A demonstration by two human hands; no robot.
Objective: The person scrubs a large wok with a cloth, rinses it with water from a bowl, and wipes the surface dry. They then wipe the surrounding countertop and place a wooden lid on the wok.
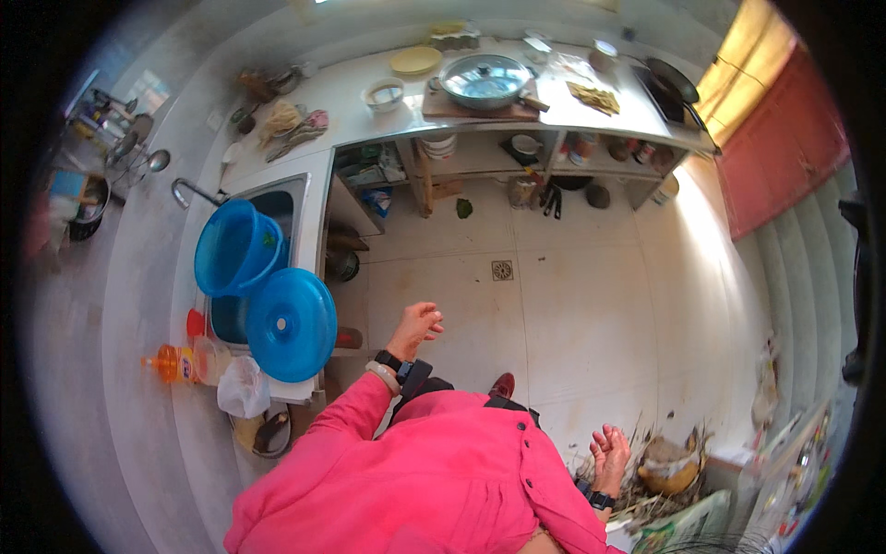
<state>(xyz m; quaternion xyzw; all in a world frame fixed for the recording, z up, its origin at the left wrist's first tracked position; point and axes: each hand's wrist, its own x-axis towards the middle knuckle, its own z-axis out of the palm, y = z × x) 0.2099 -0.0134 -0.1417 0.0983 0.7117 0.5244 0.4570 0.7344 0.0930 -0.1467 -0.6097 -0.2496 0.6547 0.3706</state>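
My left hand [415, 327] hangs over the tiled floor with bent fingers and nothing in it. Nearest to it is a round blue plastic lid [304, 346], lying on the edge of the sink [299, 208]. Behind the lid, a blue plastic bucket [225, 253] rests tilted on the sink, with a bit of green in it. My right hand [610, 450] is at my other side, empty, its fingers apart and slightly curled. Close by it on the floor are dry twigs [633, 488] and a round, yellowish-brown object [668, 467].
Ahead runs a white counter [332, 142] with a glass-lidded pan [484, 82] on a wooden board, a bowl [383, 95] and a black wok [671, 79]. An orange-capped bottle [169, 363] and a white plastic bag [243, 388] stand left. A drain [502, 270] interrupts the floor. A red door panel [782, 145] is right.
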